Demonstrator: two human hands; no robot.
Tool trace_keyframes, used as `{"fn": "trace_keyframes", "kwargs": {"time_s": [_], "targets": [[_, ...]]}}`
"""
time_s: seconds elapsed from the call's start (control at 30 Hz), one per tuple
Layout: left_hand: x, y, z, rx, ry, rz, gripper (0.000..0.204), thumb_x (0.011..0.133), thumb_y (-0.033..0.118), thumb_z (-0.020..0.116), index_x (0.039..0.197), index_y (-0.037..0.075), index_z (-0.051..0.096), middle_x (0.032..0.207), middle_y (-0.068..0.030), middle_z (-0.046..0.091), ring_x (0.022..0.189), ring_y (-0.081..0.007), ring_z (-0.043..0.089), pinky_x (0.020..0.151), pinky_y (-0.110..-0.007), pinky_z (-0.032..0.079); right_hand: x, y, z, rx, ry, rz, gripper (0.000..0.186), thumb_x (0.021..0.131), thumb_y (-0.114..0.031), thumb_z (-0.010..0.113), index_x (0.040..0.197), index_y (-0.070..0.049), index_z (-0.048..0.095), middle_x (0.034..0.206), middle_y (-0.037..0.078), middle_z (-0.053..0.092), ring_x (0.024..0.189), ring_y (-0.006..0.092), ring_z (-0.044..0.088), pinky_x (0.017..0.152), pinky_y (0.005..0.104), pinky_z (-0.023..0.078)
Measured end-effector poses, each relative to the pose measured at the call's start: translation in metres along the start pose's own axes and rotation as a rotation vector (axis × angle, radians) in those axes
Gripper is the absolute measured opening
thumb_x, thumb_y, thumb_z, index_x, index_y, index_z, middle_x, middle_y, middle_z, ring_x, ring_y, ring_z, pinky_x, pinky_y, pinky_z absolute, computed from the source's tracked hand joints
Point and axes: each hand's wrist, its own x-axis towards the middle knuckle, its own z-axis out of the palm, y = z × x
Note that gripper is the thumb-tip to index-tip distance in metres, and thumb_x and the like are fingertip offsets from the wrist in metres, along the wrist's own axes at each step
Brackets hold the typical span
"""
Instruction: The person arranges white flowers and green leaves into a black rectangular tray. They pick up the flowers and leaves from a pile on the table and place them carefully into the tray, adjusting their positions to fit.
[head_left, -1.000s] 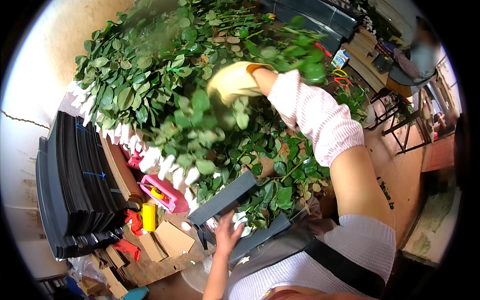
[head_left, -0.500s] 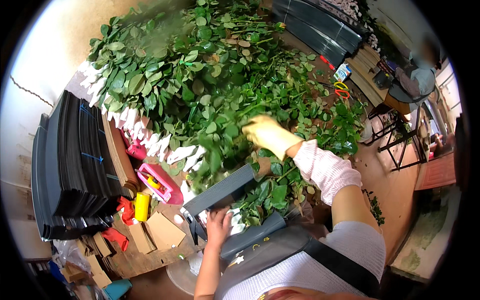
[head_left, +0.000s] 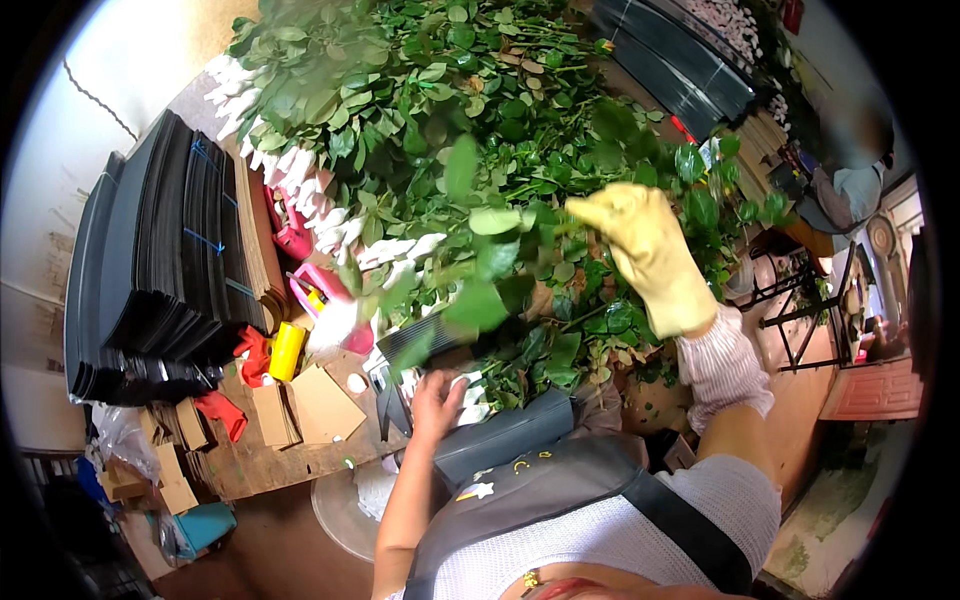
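Observation:
My right hand (head_left: 640, 235), in a yellow rubber glove with a pink striped sleeve at the wrist, is closed around a leafy rose stem (head_left: 480, 310). The stem's blurred leaves reach left over a dark corrugated sheet (head_left: 425, 345), and a blurred white shape near the pink holder looks like its wrapped head. Bare, my left hand (head_left: 437, 402) rests at the sheet's near edge, fingers apart, beside several white-wrapped flower heads (head_left: 476, 395). A big pile of leafy rose stems (head_left: 400, 130) covers the table, white-wrapped heads (head_left: 300, 180) along its left side.
Stacked dark sheets (head_left: 160, 270) stand at the left. Near them are a pink tape dispenser (head_left: 318, 285), a yellow roll (head_left: 287, 352), cardboard pieces (head_left: 322, 405) and black scissors (head_left: 389, 400). More dark sheets (head_left: 680, 65) lie at the far right, where a person (head_left: 850, 190) sits.
My right hand has moved right and drawn a leafy rose stem out above the pile. My left hand stays by the corrugated sheet. The view has shifted slightly.

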Motion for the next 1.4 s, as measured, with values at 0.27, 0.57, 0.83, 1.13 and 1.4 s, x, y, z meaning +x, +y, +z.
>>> {"fn": "trace_keyframes", "kwargs": {"time_s": [0.27,0.57,0.83,1.13,1.4], "targets": [[0.005,-0.031,0.010,0.165,0.121,0.142,0.065,0.081,0.004,0.086,0.135,0.001,0.049,0.116,-0.0139,0.068,0.105,-0.0226,0.068,0.087,-0.036,0.057,-0.101,0.000,0.017,-0.033,-0.949,0.231,0.038,0.080,-0.002,0.064,0.115,-0.010,0.076,0.092,0.015,0.073,0.087,0.0372,0.071,0.071,0.0465,0.057],[0.000,0.016,-0.001,0.312,-0.035,0.052,0.053,0.092,0.032,0.076,0.137,0.011,0.058,0.134,-0.0291,0.051,0.121,-0.0505,0.053,0.099,-0.053,0.049,-0.146,0.022,0.096,-0.270,-1.448,0.212,0.039,0.084,-0.012,0.069,0.122,-0.019,0.077,0.115,0.006,0.075,0.107,0.0302,0.071,0.083,0.0448,0.060],[0.000,0.013,-0.002,0.395,-0.030,0.134,0.059,0.091,0.030,0.077,0.142,0.009,0.055,0.126,-0.0258,0.058,0.113,-0.0447,0.059,0.093,-0.051,0.052,-0.001,0.068,0.147,-0.049,-0.481,0.192,0.041,0.089,-0.029,0.070,0.124,-0.007,0.068,0.112,0.015,0.073,0.105,0.0339,0.069,0.090,0.0447,0.056],[-0.001,0.015,0.001,0.260,-0.011,-0.026,0.056,0.090,0.039,0.080,0.133,0.007,0.062,0.120,-0.0251,0.059,0.106,-0.0442,0.064,0.090,-0.050,0.054,0.080,0.105,0.269,-0.160,-1.186,0.297,0.029,0.092,-0.025,0.064,0.111,-0.006,0.077,0.110,0.018,0.075,0.104,0.0387,0.071,0.090,0.0502,0.057],[-0.007,0.014,0.002,0.271,-0.024,-0.061,0.061,0.089,0.043,0.080,0.133,0.007,0.062,0.118,-0.0287,0.057,0.106,-0.0462,0.064,0.090,-0.050,0.053,0.289,0.112,0.256,-0.516,-0.344,0.296,0.019,0.093,-0.021,0.061,0.097,-0.012,0.077,0.094,0.009,0.073,0.088,0.0273,0.070,0.081,0.0436,0.053]]}}
